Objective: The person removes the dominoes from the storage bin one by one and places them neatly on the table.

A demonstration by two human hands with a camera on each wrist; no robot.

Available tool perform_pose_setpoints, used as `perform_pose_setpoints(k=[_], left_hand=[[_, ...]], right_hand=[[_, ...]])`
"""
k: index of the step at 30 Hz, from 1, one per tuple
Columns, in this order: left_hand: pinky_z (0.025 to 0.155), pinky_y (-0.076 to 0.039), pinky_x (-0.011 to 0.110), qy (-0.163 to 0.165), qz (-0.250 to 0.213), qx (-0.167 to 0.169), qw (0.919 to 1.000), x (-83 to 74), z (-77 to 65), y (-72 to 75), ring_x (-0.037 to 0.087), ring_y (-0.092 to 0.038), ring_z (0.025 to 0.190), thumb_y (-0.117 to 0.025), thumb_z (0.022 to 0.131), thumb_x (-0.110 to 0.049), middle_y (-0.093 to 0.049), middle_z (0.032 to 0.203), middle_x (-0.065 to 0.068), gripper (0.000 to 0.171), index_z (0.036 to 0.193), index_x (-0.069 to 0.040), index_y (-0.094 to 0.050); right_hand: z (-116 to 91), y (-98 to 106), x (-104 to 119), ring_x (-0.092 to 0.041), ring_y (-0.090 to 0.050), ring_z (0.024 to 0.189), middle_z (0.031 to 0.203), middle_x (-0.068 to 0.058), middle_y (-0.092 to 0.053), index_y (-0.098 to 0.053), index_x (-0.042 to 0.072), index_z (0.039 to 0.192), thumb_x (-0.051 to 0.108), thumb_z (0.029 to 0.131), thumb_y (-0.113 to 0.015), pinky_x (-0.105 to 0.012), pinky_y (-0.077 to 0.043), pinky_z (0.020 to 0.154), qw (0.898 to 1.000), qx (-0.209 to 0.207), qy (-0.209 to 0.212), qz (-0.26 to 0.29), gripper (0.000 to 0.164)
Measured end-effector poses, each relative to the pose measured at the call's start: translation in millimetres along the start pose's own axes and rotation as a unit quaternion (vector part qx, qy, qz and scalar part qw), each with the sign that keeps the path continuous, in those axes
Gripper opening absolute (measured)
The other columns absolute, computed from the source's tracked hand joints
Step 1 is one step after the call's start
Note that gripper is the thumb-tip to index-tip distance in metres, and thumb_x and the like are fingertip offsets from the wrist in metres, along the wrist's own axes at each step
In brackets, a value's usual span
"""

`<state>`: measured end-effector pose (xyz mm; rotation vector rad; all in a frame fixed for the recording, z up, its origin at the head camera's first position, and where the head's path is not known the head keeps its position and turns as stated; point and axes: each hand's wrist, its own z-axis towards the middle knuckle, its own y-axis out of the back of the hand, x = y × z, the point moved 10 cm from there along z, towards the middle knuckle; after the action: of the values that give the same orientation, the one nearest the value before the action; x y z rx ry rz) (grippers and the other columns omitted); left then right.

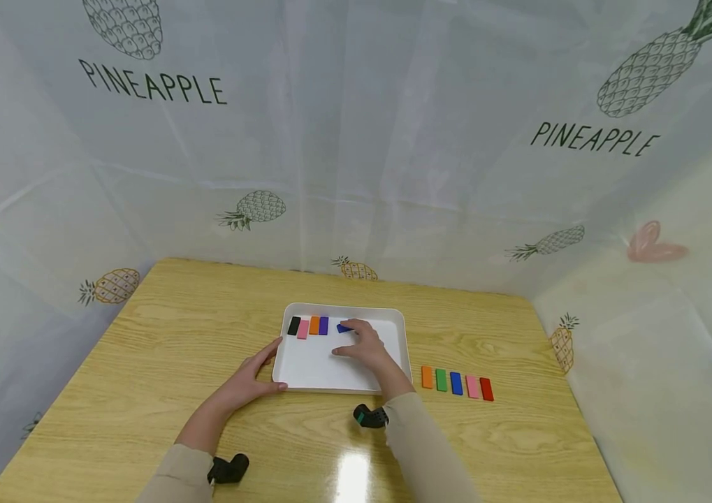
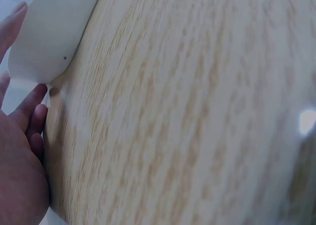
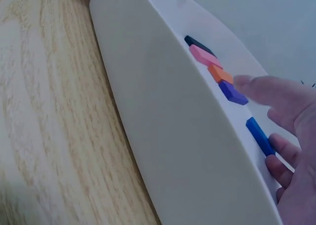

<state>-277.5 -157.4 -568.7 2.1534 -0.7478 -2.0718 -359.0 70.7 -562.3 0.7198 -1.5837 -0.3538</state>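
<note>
Two hands at a white tray (image 1: 313,367) of coloured blocks on a wooden bench (image 1: 230,293).
The left hand (image 1: 244,383) rests against the tray's left end, thumb and fingers spread. Inside, along the far side, lie a black block (image 1: 294,325), a pink block (image 1: 302,330), an orange block (image 1: 314,325) and a purple block (image 1: 323,326); then, past a gap, a blue block (image 1: 344,327), tilted, its end at the fingertips of the right hand (image 1: 366,347), whose thumb stands well apart, pinching nothing. Right of the tray, a bench row (image 1: 456,383) runs orange, green, blue, pink, red.
</note>
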Motion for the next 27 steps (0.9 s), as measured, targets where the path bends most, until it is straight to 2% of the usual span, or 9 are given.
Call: perform_pose_setpoints(k=[8, 15, 22, 27], left_hand=[[0.108, -0.017, 0.065, 0.012, 0.011, 0.002, 0.9999, 7.5, 1.6, -0.4, 0.040, -0.027, 0.138, -0.084, 0.077, -0.031, -0.035, 0.153, 0.016, 0.099, 0.156, -0.020, -0.025], [0.108, -0.020, 0.065, 0.006, 0.017, -0.002, 0.9998, 4.7, 1.3, 0.8, 0.041, -0.031, 0.135, -0.083, 0.078, -0.027, -0.036, 0.151, 0.018, 0.097, 0.156, -0.018, -0.027], [0.109, -0.019, 0.063, 0.003, 0.004, 0.001, 1.0000, 3.6, 1.0, 0.0, 0.040, -0.030, 0.137, -0.084, 0.077, -0.024, -0.036, 0.152, 0.017, 0.096, 0.155, -0.017, -0.028], [0.108, -0.018, 0.065, 0.003, 0.014, 0.001, 0.9999, 4.1, 1.6, 0.3, 0.040, -0.029, 0.136, -0.084, 0.078, -0.027, -0.036, 0.151, 0.018, 0.097, 0.156, -0.017, -0.027]], right_hand=[[2.1, -1.4, -3.3, -0.032, -0.042, 0.128, 0.139, -0.012, -0.048, -0.063, 0.015, 0.131, 0.018, 0.075, -0.086, -0.059, -0.022, 0.109, 1.000, 0.011, 0.013, -0.018, 0.061], [1.3, -2.2, -7.4, -0.028, -0.048, 0.118, 0.130, -0.008, -0.053, -0.065, 0.017, 0.127, 0.011, 0.076, -0.084, -0.058, -0.023, 0.108, 0.999, 0.025, 0.015, -0.022, 0.055], [0.1, -2.7, -5.2, -0.027, -0.050, 0.113, 0.126, -0.007, -0.056, -0.067, 0.017, 0.124, 0.008, 0.077, -0.083, -0.062, -0.020, 0.107, 0.998, 0.040, 0.031, -0.032, 0.051], [-1.5, -1.9, -2.3, -0.024, -0.050, 0.104, 0.111, -0.003, -0.058, -0.069, 0.015, 0.121, 0.006, 0.077, -0.082, -0.063, -0.024, 0.103, 0.997, 0.044, 0.045, -0.042, 0.047]])
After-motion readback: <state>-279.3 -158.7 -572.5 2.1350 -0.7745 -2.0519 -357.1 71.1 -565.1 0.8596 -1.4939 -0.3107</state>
